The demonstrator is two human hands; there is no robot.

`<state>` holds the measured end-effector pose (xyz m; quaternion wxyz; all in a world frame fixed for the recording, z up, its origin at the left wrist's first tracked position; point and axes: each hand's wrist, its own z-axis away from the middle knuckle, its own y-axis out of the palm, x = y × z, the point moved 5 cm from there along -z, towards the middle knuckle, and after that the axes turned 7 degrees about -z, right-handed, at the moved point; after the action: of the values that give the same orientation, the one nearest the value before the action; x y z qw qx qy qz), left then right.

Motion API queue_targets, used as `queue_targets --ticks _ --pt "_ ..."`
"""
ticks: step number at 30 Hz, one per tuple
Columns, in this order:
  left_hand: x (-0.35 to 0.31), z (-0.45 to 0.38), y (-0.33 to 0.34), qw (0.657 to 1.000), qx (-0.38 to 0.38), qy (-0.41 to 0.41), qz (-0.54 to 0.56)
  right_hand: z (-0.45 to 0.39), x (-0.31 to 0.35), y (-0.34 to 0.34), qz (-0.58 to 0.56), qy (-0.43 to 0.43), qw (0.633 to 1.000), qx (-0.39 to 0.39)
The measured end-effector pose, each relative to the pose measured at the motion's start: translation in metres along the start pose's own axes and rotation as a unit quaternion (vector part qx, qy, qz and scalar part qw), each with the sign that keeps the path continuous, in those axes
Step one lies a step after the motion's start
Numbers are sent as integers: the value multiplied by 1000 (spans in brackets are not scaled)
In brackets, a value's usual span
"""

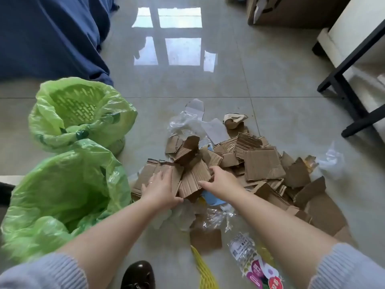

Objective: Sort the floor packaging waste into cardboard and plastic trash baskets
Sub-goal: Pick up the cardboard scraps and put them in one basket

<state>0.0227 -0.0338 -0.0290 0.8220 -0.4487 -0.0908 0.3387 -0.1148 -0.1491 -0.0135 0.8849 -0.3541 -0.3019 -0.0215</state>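
Note:
A heap of torn cardboard pieces [262, 167] lies on the tiled floor, mixed with clear plastic wrap [187, 124] and a printed plastic wrapper [256, 265]. My left hand [160, 188] lies on a flat cardboard sheet [145, 174], thumb curled under a corrugated piece [195, 178]. My right hand [220, 182] grips the same corrugated piece from its right side. Two baskets lined with green bags stand at the left: the far basket [81, 113] and the near basket [62, 197]. Both look empty inside.
A blue fabric-covered piece of furniture [48, 34] fills the top left. A black table leg [352, 97] and a cardboard box [291, 13] stand at the right and top right. My dark shoe [138, 274] and a yellow net [204, 270] are near the bottom edge.

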Motion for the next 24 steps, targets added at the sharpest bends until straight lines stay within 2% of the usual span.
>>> queue_targets --ticks 3,7,13,18,24 --pt "11 -6 21 998 31 -18 -54 -16 -6 14 -73 47 995 -48" --pt "25 -16 42 995 -3 -1 -104 -35 -15 22 -101 85 987 -96" --pt "39 -28 50 992 -46 8 -119 -55 -24 38 -78 102 990 -64" --pt "37 -29 68 984 56 43 -163 -56 -29 43 -150 116 980 -61" --pt "29 -34 68 985 -43 74 -149 -46 -41 37 -243 84 963 -83"
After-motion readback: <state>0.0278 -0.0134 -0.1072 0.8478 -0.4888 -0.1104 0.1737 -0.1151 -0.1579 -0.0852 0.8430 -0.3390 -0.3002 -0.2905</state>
